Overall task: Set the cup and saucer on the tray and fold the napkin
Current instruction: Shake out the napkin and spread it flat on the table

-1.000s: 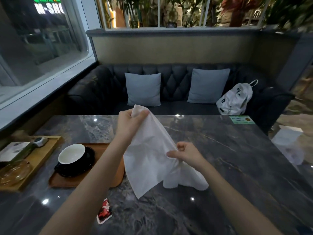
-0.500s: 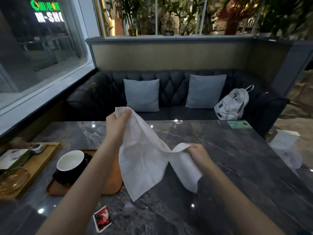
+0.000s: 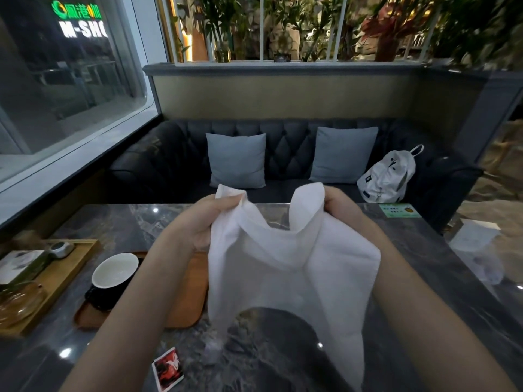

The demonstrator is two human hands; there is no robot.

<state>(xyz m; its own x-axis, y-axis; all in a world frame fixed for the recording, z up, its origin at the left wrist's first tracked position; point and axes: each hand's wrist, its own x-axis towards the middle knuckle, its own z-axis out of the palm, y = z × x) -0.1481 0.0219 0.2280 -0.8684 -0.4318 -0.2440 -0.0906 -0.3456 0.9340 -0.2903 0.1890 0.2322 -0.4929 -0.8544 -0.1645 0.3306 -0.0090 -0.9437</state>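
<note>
**Napkin raised by two top corners, hanging below the fingers**

Nearest, hanging free beneath both grips — napkin (image 3: 285,267), white, its top edge slack and sagging between the hands, lower hem close over the table (image 3: 424,278). Above it, left hand (image 3: 203,222) pinching one upper corner, right hand (image 3: 339,206) clenched on the other, level and near each other. Below and left of the left fingers — cup (image 3: 113,271) on saucer (image 3: 94,299), already on the tray (image 3: 186,292). Likely next: lay flat, fold across.

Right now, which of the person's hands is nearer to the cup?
Left. The left hand grips the napkin up and right of the cup; the right hand grips it farther right.
</note>
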